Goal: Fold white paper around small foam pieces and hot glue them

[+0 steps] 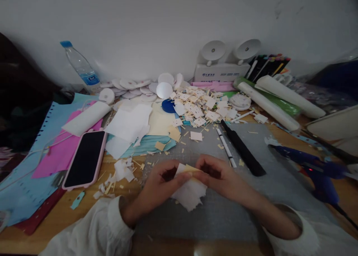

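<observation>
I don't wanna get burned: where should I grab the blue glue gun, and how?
Hold the blue glue gun by its handle, probably coming from the near right: the handle juts toward you, while the nozzle points left.

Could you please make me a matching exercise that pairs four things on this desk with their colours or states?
1. Sheet held in the left hand and right hand
2. Phone
3. Glue gun
4. Bottle

A. Clear, blue cap
B. White, ragged edge
C. Dark blue, red light showing
D. Dark screen, pink edge

Pairs: 1-B; 2-D; 3-C; 4-A
</observation>
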`<state>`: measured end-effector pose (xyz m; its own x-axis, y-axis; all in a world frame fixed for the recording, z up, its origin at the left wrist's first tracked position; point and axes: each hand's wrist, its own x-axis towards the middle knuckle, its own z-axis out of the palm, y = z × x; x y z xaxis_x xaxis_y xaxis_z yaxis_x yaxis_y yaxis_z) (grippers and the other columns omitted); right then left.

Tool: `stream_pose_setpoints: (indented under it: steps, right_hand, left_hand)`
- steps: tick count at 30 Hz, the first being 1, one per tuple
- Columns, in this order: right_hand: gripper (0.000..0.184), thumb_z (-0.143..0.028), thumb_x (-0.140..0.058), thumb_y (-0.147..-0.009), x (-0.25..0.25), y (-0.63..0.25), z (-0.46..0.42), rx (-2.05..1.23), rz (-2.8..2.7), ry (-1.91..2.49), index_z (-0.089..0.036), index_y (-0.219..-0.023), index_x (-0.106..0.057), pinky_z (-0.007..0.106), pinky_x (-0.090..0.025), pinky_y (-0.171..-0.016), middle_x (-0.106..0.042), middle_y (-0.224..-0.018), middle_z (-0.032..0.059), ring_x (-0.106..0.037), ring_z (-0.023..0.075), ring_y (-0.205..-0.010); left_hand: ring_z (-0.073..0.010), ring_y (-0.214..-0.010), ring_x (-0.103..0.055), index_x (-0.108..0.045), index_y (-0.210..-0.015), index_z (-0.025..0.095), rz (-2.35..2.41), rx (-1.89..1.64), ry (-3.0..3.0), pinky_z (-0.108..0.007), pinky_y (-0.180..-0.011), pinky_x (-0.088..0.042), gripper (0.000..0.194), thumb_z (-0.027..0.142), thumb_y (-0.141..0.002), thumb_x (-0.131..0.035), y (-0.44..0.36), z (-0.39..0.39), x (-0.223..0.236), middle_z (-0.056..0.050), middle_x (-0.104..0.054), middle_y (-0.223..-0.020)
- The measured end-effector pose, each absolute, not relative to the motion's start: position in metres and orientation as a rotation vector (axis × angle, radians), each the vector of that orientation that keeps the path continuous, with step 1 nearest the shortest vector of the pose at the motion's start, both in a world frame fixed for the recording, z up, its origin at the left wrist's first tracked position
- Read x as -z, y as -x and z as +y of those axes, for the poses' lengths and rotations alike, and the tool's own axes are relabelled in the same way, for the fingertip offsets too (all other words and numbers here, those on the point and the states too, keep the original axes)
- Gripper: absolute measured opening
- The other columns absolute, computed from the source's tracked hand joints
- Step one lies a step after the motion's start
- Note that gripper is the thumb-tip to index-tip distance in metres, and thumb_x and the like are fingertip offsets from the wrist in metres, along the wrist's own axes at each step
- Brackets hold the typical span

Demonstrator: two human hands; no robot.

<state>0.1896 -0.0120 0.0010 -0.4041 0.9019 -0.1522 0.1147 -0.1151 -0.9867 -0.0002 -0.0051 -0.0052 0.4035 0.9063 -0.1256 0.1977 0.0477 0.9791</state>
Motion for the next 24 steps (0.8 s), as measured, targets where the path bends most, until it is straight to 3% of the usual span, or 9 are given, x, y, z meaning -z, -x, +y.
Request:
stream_pose_setpoints:
  steps: [9, 17, 21, 24]
  right_hand:
    - [0.032, -0.046, -0.069, -0.073, 0.0035, -0.1903, -0.0111, -1.597, -1.406, 1.182, -0.02, -0.074, -0.05, 0.021, -0.03, -0.048, -0.046, -0.067, -0.004, -0.04, 0.0089, -0.057]
    - [0.027, -0.041, -0.066, -0.078, 0.0046, -0.1931, -0.0105, -1.652, -1.356, 1.077, -0.019, -0.083, -0.05, 0.021, -0.034, -0.055, -0.051, -0.075, -0.0023, -0.046, 0.0097, -0.066]
    - [0.02, -0.036, -0.063, -0.082, 0.0051, -0.1935, -0.0111, -1.643, -1.359, 1.029, -0.019, -0.084, -0.052, 0.02, -0.035, -0.056, -0.052, -0.077, -0.0018, -0.047, 0.0098, -0.068]
    - [0.02, -0.035, -0.064, -0.081, 0.0042, -0.1936, -0.0121, -1.643, -1.357, 1.036, -0.019, -0.087, -0.052, 0.021, -0.037, -0.058, -0.052, -0.079, -0.001, -0.048, 0.0105, -0.071]
  left_hand:
    - [-0.0116, -0.061, -0.054, -0.065, -0.079, 0.014, 1.008, -0.719, -1.266, -0.02, -0.053, -0.042, 0.021, 0.034, -0.076, -0.068, -0.0012, -0.0039, 0.004, -0.001, -0.062, -0.07]
    - [-0.0121, -0.075, -0.06, -0.064, -0.096, 0.016, 0.945, -0.807, -1.177, -0.02, -0.064, -0.048, 0.023, 0.026, -0.076, -0.07, -0.0022, -0.0052, 0.0076, -0.003, -0.067, -0.086]
    - [-0.0115, -0.074, -0.059, -0.064, -0.09, 0.016, 0.93, -0.821, -1.174, -0.019, -0.064, -0.048, 0.018, 0.027, -0.077, -0.069, -0.0021, -0.0038, 0.0108, -0.002, -0.065, -0.082]
    - [-0.0088, -0.062, -0.055, -0.063, -0.081, 0.014, 0.956, -0.764, -1.168, -0.017, -0.054, -0.043, 0.018, 0.031, -0.077, -0.068, -0.0013, -0.0023, 0.0113, 0.0, -0.061, -0.071]
